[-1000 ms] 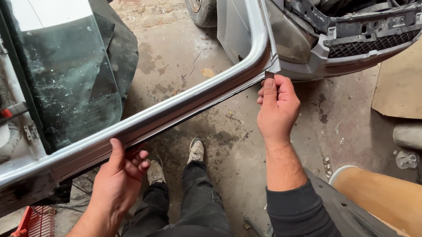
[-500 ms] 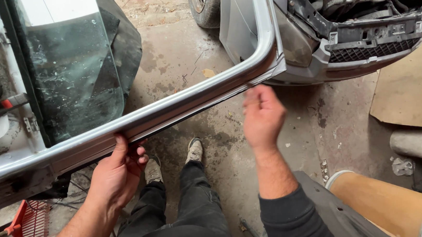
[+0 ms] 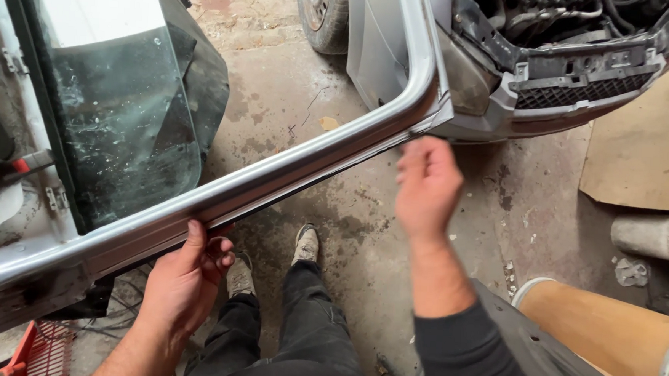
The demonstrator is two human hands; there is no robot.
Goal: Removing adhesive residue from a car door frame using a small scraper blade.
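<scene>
Now the left hand (image 3: 185, 275) at seven o'clock grips the underside of the silver door frame (image 3: 274, 179), which runs diagonally toward one o'clock. Loosely curled and empty, the right hand (image 3: 426, 184) hangs just below the frame's corner.

A car repair workshop: a stripped car front (image 3: 561, 78) with its bumper grille and engine parts exposed stands on a stained, cracked concrete floor (image 3: 293, 109), beside a detached silver car door frame (image 3: 274, 177), a wheel (image 3: 325, 12) and cardboard sheets (image 3: 649, 159).

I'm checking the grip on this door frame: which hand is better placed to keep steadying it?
Left. The left hand is wrapped around the door frame, while the right hand hangs open just below it, touching nothing.
</scene>
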